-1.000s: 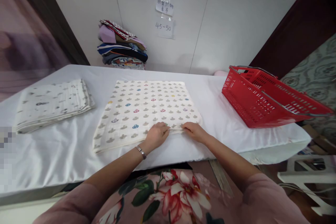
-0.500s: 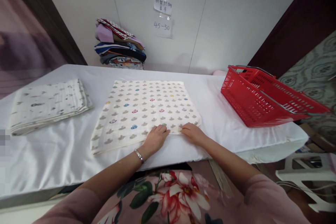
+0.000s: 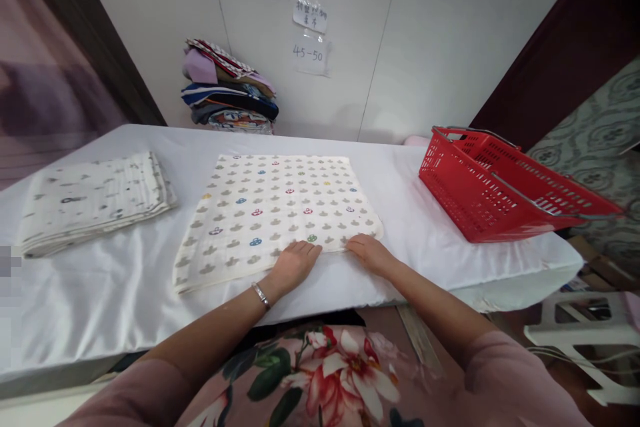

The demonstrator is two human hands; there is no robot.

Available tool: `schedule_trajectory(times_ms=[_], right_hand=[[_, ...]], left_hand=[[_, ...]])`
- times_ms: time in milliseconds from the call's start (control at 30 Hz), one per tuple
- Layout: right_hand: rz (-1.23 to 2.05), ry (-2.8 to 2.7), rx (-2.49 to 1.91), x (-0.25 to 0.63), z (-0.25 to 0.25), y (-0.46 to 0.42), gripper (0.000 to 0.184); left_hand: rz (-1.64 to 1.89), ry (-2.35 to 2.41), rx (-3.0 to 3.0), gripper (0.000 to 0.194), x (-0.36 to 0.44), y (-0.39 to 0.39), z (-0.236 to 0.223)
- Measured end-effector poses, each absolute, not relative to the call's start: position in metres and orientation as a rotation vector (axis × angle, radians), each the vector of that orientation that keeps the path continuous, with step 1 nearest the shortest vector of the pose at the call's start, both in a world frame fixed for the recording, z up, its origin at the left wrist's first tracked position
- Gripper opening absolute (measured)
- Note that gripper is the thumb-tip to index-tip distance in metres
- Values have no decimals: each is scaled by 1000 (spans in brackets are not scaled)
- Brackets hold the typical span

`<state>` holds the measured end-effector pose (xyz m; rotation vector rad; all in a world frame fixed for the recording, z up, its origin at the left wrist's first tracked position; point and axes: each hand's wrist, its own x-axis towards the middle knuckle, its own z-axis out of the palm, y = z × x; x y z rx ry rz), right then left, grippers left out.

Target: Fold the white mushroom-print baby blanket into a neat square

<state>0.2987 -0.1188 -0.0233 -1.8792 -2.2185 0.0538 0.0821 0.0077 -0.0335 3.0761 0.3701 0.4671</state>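
A cream muslin cloth (image 3: 280,197) printed with rows of grey mushrooms and a few coloured ones lies folded flat on the white table cover. On its near edge rests my left hand (image 3: 295,265), fingers stretched out over the fabric and pointing right; the thumb is hidden. My right hand (image 3: 369,255) has its fingers closed on that same edge, close to the near right corner. The two hands are a short distance apart. Farther left sits a folded stack of white printed muslin (image 3: 95,197), touched by neither hand.
A red plastic basket (image 3: 495,193) with metal handles stands on the right end of the table (image 3: 400,193). Against the back wall is a pile of folded coloured fabrics (image 3: 230,90). Paper signs (image 3: 310,53) hang above. A white plastic stool (image 3: 575,333) stands at lower right.
My left hand has slid slightly left along the near edge, and a green mushroom print beside its fingers shows more fully. The right hand and the cloth are almost unmoved.
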Motion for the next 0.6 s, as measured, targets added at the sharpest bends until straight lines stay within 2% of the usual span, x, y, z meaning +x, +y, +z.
schedule_trajectory(times_ms=[600], right_hand=[[-67,-2274,-1889,296,-26,-121,24]], left_hand=[[488,366,3092,22,85,5,-35]])
